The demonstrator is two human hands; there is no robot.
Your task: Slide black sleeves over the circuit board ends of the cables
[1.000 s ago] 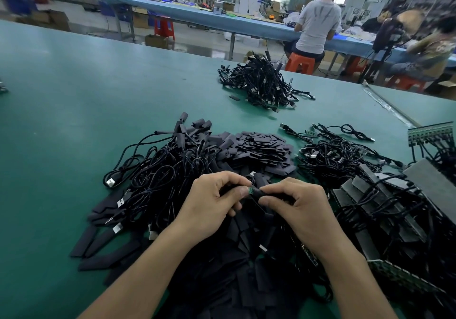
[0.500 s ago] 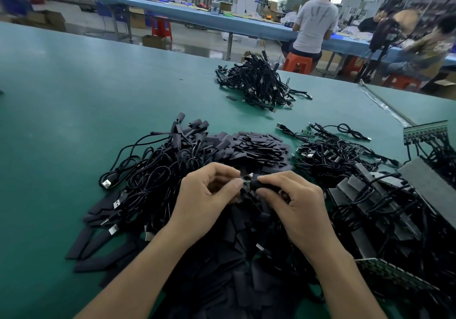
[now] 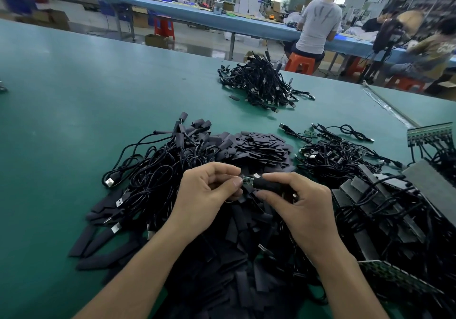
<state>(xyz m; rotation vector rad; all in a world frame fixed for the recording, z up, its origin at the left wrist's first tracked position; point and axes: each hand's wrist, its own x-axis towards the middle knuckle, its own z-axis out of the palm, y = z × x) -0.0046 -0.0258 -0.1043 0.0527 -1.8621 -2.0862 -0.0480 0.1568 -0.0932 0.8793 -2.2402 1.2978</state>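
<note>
Our left hand (image 3: 209,195) is curled, thumb and forefinger closed on the bare tip of the small green circuit board (image 3: 248,179). Our right hand (image 3: 303,207) pinches the black sleeve (image 3: 267,184) between thumb and forefinger, the other fingers tucked under. The two hands meet just above the heap in front of us.

The board's end pokes out of the sleeve's left mouth, so we judge the sleeve is on but not yet seated. To do this well we keep the board in line with the tube, hold it steady with the left, and ease the sleeve along with the right until the green is covered. A light grip matters here: squeezing flattens the mouth and snags the board's corners.

Behind the hands lie the loose sleeves (image 3: 261,146), with tangled cables (image 3: 153,170) to the left and more to the right. Farther off on the green counter (image 3: 74,96) sits a separate bundle (image 3: 261,84) — finished ones, we guess.
</note>
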